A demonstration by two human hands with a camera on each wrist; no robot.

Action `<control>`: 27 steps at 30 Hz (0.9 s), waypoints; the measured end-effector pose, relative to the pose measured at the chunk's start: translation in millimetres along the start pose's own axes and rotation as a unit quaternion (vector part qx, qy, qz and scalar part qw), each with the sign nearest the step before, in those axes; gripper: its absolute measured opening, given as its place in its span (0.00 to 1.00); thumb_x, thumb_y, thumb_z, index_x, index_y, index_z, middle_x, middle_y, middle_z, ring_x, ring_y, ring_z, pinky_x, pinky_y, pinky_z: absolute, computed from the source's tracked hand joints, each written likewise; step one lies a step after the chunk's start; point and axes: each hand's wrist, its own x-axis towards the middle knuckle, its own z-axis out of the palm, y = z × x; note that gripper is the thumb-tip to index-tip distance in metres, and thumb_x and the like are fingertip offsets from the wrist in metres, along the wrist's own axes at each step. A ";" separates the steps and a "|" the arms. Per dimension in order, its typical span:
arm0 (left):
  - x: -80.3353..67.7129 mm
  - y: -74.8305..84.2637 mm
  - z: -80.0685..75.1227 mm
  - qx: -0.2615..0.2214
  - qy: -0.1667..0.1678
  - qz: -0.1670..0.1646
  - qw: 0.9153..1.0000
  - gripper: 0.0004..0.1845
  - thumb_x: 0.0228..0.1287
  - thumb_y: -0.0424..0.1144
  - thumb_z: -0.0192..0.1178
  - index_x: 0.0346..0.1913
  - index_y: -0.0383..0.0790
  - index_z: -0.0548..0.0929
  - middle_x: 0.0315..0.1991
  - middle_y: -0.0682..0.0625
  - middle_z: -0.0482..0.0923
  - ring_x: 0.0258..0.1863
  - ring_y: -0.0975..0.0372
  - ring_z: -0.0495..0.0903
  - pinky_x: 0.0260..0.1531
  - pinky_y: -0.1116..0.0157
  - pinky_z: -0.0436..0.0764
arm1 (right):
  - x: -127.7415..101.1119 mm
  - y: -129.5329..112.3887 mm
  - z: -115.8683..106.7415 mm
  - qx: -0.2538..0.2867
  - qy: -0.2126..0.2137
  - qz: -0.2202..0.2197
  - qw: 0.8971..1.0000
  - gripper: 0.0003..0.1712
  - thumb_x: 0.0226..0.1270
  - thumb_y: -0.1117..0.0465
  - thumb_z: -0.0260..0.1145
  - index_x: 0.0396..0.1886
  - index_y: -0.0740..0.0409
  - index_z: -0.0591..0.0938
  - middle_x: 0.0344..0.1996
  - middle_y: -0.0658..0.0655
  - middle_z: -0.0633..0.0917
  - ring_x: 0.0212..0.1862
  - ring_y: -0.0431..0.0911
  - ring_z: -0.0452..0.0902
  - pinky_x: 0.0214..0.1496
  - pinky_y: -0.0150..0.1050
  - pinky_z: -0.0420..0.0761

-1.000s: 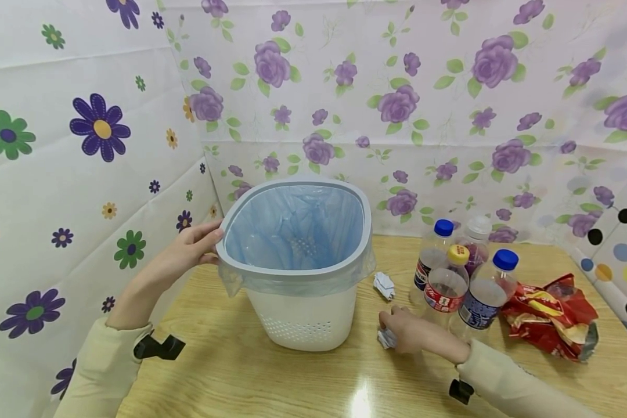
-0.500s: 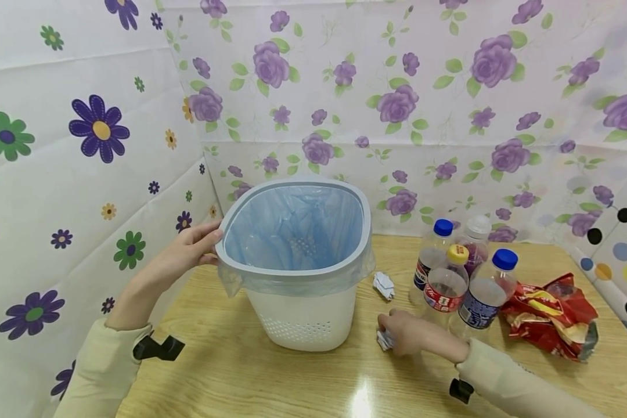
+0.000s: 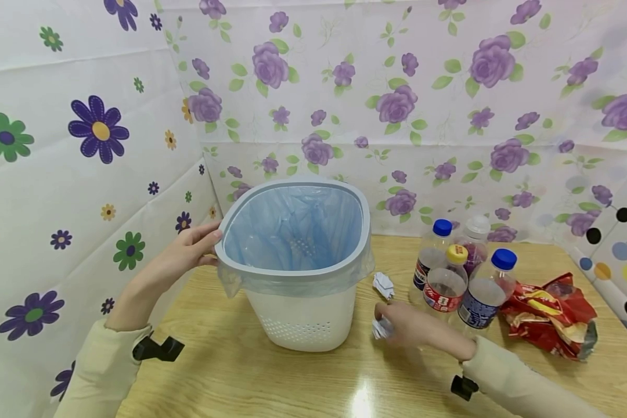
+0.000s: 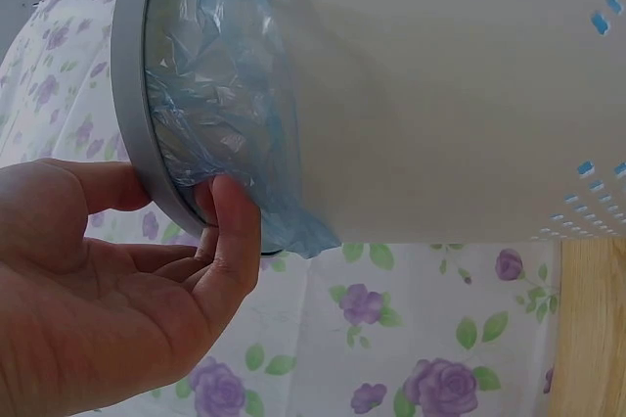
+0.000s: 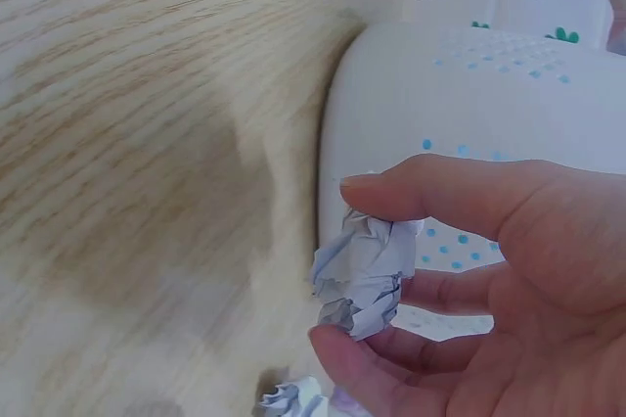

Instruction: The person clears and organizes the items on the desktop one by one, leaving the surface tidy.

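Observation:
A white waste bin (image 3: 303,313) with a grey rim (image 3: 292,271) and a blue liner stands on the wooden table (image 3: 230,371). My left hand (image 3: 188,251) grips the rim at its left side, thumb on the rim (image 4: 132,123) in the left wrist view. My right hand (image 3: 404,327) pinches a crumpled paper ball (image 3: 380,330) just right of the bin and slightly above the table; the right wrist view shows the paper ball (image 5: 364,265) between thumb and fingers. A second paper ball (image 3: 384,285) lies on the table behind it.
Several plastic bottles (image 3: 446,284) with blue, yellow and white caps stand right of the bin. A crumpled red snack bag (image 3: 551,316) lies at the far right. Flowered sheets wall in the table at the back and left.
My right hand has lifted the paper ball off the table and moved a little up and left toward the bin. The left hand and bin have stayed put.

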 end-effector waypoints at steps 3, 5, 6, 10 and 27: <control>0.0 0.6 -0.1 0.003 0.001 0.000 1.000 0.30 0.78 0.46 0.41 0.74 0.31 0.54 0.48 0.49 0.79 0.43 0.69 0.81 0.45 0.72 0.82 | -1.0 -2.0 -4.5 0.016 0.006 -0.005 1.000 0.20 0.50 0.62 0.74 0.43 0.52 0.77 0.31 0.51 0.78 0.32 0.44 0.71 0.30 0.39 0.73; 0.0 0.9 -0.1 0.004 0.001 0.000 1.000 0.30 0.78 0.46 0.41 0.74 0.31 0.55 0.49 0.48 0.79 0.43 0.69 0.81 0.45 0.72 0.82 | -1.4 -2.9 -6.3 0.028 0.008 0.004 1.000 0.20 0.51 0.61 0.74 0.44 0.52 0.78 0.33 0.52 0.78 0.33 0.44 0.71 0.31 0.39 0.74; 0.0 1.0 -0.2 0.004 0.002 0.000 1.000 0.30 0.78 0.46 0.41 0.74 0.31 0.55 0.49 0.47 0.79 0.43 0.69 0.81 0.45 0.72 0.82 | -1.5 -3.1 -7.0 0.032 0.011 0.008 0.999 0.21 0.51 0.61 0.74 0.45 0.52 0.78 0.34 0.53 0.79 0.34 0.45 0.71 0.32 0.40 0.74; -0.1 0.7 -0.3 0.005 0.001 -0.001 1.000 0.30 0.78 0.46 0.41 0.74 0.31 0.54 0.50 0.46 0.79 0.43 0.69 0.81 0.45 0.72 0.82 | -3.0 -3.6 -10.5 0.036 0.025 0.013 0.999 0.23 0.48 0.63 0.75 0.45 0.52 0.78 0.39 0.58 0.79 0.36 0.46 0.72 0.34 0.41 0.76; -0.2 1.4 -0.2 0.007 0.001 -0.005 1.000 0.31 0.78 0.47 0.41 0.74 0.30 0.55 0.49 0.47 0.78 0.42 0.70 0.81 0.45 0.73 0.82 | -11.7 -8.2 -32.2 0.018 0.088 -0.059 0.994 0.22 0.48 0.59 0.78 0.43 0.55 0.79 0.38 0.56 0.82 0.36 0.42 0.74 0.33 0.35 0.77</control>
